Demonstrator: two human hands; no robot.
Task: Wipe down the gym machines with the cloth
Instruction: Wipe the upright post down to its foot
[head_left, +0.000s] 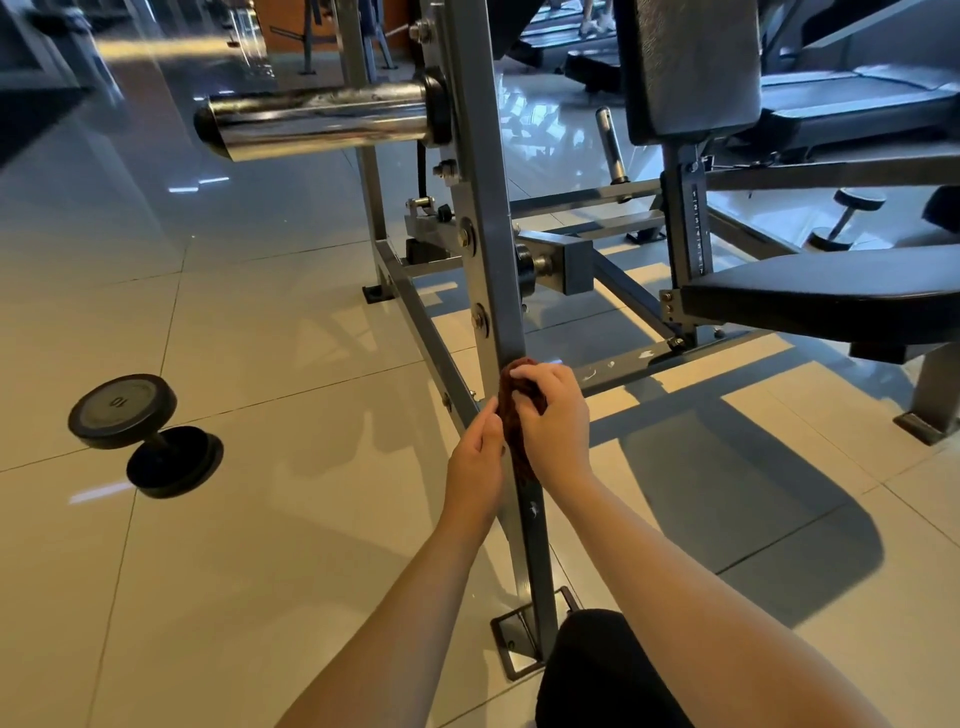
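Down at the bottom edge, closest to you, your knee (597, 670) in black fabric sits just beside the foot plate (506, 644) of the machine's grey upright post (493, 291). Both of your bare forearms reach forward on either side of that post. Your right hand (553, 421) has its fingers curled over the rust-brown cloth (519, 452), clamping it against the post's front face low down, just below where a cross rail (670, 361) meets it. Your left hand (475, 457) comes in from the other side, thumb and fingers pinching the cloth's left edge against the metal.

On the pale tiled floor (260, 519) to your left, well apart from the machine, a black dumbbell (140, 431) lies on its side. Higher up the post, a chrome weight sleeve (317, 122) sticks out to the left. To the right, a black seat pad (831, 296) and an upright back pad (691, 67) belong to the same frame. Beyond them, a second dumbbell (847, 218) rests on the floor.
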